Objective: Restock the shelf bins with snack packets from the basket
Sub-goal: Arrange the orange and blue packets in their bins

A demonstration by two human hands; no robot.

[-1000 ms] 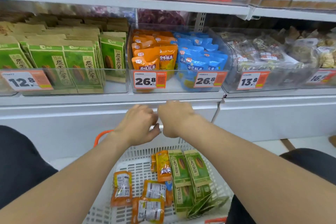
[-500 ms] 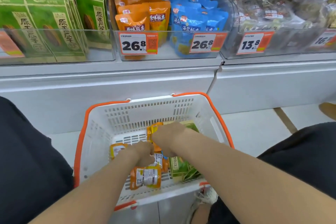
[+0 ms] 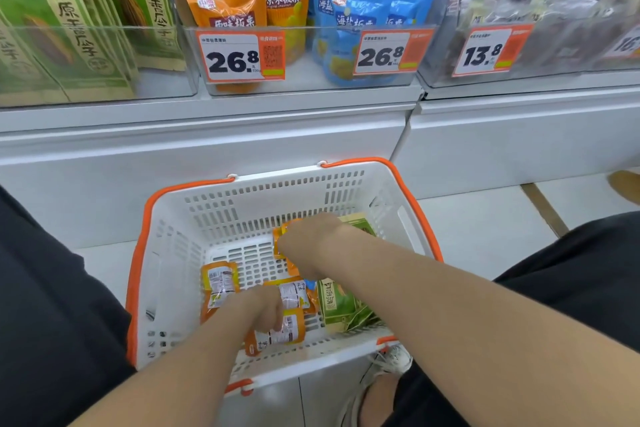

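Observation:
A white basket [image 3: 242,211] with orange handles stands on the floor below the shelf. In it lie several orange snack packets [image 3: 220,282] and some green packets [image 3: 341,305]. My left hand [image 3: 266,308] is down in the basket with its fingers curled on an orange packet [image 3: 289,334] near the front wall. My right hand [image 3: 308,239] reaches further back and grips another orange packet [image 3: 280,241], which it mostly hides. On the shelf above stand a bin of orange packets [image 3: 239,0], a bin of blue packets [image 3: 363,3] and a bin of green packets [image 3: 69,28].
Price tags [image 3: 242,57] hang on the bin fronts. A clear bin of mixed wrapped snacks [image 3: 526,0] stands to the right. The white shelf base [image 3: 207,135] rises just behind the basket. My dark-clothed knees flank the basket, and a shoe [image 3: 394,359] sits by its front right corner.
Both hands came down from the shelf edge into the basket and closed on orange packets. The view tilted down and moved nearer the basket.

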